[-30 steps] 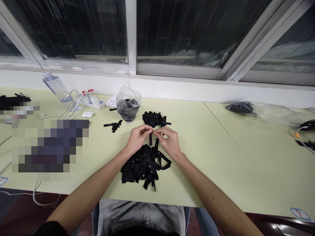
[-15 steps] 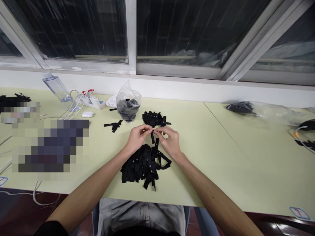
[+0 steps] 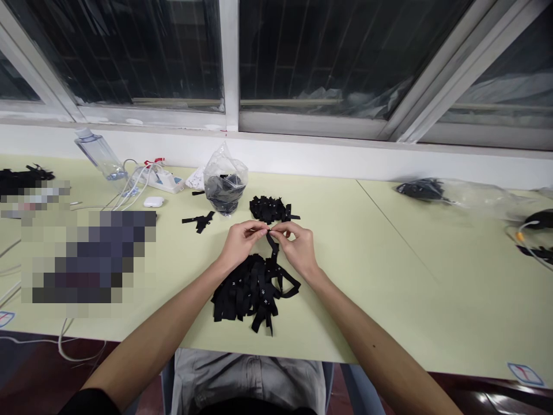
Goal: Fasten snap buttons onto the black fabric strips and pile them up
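Both hands meet over the table, fingertips pinched together on one black fabric strap [image 3: 273, 245]. My left hand [image 3: 242, 241] grips its top from the left, and my right hand [image 3: 297, 245] from the right. The strap's lower end hangs down between them, towards a large pile of black straps [image 3: 246, 291] with small white marks. Whether it touches that pile I cannot tell. Just beyond my fingers lies a smaller heap of black straps [image 3: 270, 208]. The very top of the held strap is hidden by my fingertips.
A clear plastic bag [image 3: 225, 184] with black contents stands behind, near a few loose black straps [image 3: 199, 221]. Leftward are a white earbud case [image 3: 154, 202], a power strip [image 3: 168, 181] with cables and a leaning bottle [image 3: 101, 153]. Another plastic bag [image 3: 470, 196] lies at the right.
The strap's hanging end has swung slightly right and lower, near the top of the large pile. Both hands stay pinched in nearly the same place.
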Motion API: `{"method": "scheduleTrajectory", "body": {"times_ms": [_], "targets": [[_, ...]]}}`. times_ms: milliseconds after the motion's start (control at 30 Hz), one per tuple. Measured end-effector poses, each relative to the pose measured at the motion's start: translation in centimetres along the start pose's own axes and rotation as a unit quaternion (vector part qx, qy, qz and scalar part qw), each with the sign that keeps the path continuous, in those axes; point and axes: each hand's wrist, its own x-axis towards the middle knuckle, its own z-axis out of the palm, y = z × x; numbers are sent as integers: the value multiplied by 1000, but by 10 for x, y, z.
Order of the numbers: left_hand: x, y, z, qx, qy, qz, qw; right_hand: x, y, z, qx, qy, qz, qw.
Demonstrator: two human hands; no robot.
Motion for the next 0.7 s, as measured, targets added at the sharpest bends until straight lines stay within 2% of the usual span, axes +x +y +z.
{"method": "scheduleTrajectory", "body": {"times_ms": [333,700], "targets": [[0,-2,0,-12,-5,-6,1000,3,4,1,80,-29,69,994],[0,-4,0,-14,-8,-3,1000,-3,-4,3,-1,4,22,1000]]}}
